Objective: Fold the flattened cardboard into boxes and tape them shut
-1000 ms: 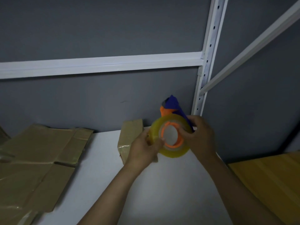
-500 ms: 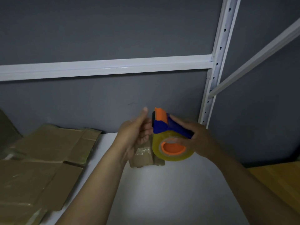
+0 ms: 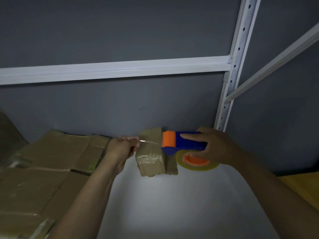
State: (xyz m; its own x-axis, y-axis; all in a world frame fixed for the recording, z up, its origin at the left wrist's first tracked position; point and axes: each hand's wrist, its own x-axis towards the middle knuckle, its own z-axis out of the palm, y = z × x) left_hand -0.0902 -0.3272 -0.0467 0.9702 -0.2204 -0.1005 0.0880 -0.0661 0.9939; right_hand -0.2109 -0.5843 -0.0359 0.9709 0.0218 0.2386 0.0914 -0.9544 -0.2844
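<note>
The left hand (image 3: 120, 149) pinches the end of the clear tape (image 3: 146, 141) and the right hand's (image 3: 217, 149) grip is closed round the blue dispenser (image 3: 188, 141), both just above the small box (image 3: 151, 159) on the tabletop (image 3: 172, 204). Best to keep that strip taut and level, then lower it centred over the seam.

A storeroom: white slotted shelving frame (image 3: 236, 66), grey wall (image 3: 120, 28), flattened cardboard (image 3: 43, 166).

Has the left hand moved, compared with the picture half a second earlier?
Yes. The left hand has moved left, away from the dispenser: before it covered part of the box, now it is left of it, pinching the tape.
</note>
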